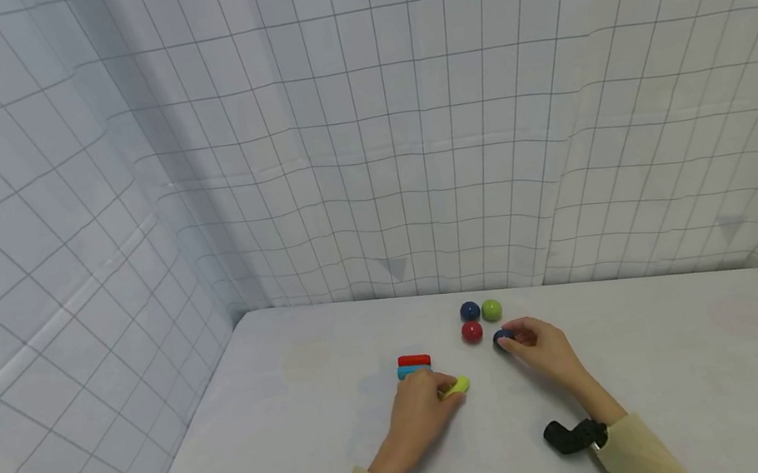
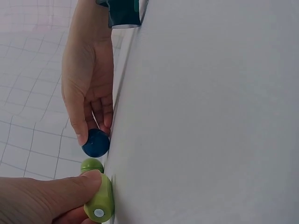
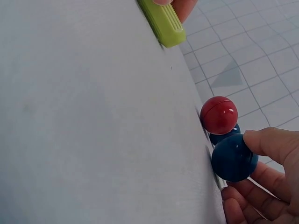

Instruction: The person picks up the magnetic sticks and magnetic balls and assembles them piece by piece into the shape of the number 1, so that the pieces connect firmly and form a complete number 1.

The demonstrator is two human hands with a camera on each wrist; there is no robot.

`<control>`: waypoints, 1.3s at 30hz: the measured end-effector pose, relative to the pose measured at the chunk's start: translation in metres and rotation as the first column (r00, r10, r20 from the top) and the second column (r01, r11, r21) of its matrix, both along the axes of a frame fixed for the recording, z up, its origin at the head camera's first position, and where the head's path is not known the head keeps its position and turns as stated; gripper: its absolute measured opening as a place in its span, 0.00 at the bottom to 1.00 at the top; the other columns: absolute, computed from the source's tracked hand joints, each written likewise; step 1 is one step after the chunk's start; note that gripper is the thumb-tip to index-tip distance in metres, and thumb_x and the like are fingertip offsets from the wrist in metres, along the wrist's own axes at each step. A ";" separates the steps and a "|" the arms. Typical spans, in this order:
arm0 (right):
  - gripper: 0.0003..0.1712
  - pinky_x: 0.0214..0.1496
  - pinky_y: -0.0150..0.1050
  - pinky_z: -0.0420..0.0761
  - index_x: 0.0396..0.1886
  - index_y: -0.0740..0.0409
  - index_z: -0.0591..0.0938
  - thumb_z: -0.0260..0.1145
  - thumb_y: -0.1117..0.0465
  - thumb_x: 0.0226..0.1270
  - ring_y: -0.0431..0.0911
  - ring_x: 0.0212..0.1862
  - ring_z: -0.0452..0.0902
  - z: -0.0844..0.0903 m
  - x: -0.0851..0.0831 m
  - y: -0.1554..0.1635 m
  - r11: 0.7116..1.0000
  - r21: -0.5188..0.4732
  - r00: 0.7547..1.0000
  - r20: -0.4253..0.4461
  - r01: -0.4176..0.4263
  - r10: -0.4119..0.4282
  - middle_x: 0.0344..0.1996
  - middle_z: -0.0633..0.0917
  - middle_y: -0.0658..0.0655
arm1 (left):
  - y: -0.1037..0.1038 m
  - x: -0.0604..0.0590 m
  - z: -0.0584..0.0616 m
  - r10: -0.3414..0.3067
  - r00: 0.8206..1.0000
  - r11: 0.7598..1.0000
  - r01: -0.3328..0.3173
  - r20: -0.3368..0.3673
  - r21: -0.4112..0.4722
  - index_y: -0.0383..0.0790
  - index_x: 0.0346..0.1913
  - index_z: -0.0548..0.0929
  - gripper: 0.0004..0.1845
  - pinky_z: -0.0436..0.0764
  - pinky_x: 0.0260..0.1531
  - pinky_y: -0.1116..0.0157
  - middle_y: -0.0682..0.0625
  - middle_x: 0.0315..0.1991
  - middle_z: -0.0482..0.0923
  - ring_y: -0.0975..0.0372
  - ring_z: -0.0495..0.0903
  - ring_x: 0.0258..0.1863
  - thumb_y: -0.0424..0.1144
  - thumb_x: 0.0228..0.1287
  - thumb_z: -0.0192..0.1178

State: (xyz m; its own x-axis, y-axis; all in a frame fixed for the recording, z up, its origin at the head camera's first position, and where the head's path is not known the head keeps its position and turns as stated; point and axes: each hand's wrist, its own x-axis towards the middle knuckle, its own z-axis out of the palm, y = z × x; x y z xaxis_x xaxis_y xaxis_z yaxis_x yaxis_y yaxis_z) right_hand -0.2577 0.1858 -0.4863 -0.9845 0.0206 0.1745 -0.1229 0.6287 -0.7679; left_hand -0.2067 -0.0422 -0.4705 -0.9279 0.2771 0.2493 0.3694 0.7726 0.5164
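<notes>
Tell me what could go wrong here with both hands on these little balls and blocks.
The right hand pinches a dark blue ball with fingertips only; it might slip and roll off across the smooth table. That ball sits close to the red ball, so a nudge could scatter the loose group. The left hand, holding the yellow-green block, lies beside the stacked red and blue blocks and could knock them.

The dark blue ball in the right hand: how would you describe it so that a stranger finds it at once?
Start at the white table in front of the grid-patterned wall. Near its middle sits a cluster of three balls: blue, green and red. Just right of the red ball, the right hand pinches a dark blue ball; it is the only ball held in a grip.
</notes>
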 end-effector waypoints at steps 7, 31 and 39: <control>0.16 0.45 0.41 0.77 0.44 0.56 0.82 0.68 0.54 0.58 0.46 0.40 0.79 0.001 0.002 -0.001 1.000 -0.013 1.000 0.008 -0.001 0.001 0.36 0.83 0.55 | 0.003 -0.001 -0.003 -0.008 1.000 0.998 0.007 0.014 0.064 0.41 0.36 0.87 0.11 0.72 0.26 0.74 0.55 0.28 0.82 0.72 0.75 0.26 0.43 0.50 0.69; 0.14 0.44 0.39 0.77 0.43 0.53 0.83 0.68 0.55 0.57 0.45 0.39 0.79 0.000 0.002 -0.001 1.000 -0.028 1.000 -0.009 -0.010 0.010 0.36 0.84 0.54 | 0.028 -0.002 -0.003 0.049 0.998 0.996 -0.050 0.026 0.078 0.38 0.36 0.87 0.13 0.71 0.28 0.72 0.54 0.26 0.81 0.69 0.73 0.26 0.42 0.48 0.71; 0.14 0.44 0.38 0.77 0.43 0.53 0.83 0.68 0.55 0.58 0.45 0.40 0.79 0.000 0.002 -0.001 0.999 -0.044 1.000 0.002 -0.020 0.020 0.36 0.84 0.54 | 0.030 -0.001 -0.005 0.064 0.998 0.993 -0.063 -0.004 0.096 0.38 0.34 0.87 0.13 0.69 0.28 0.72 0.54 0.23 0.79 0.70 0.70 0.24 0.42 0.46 0.72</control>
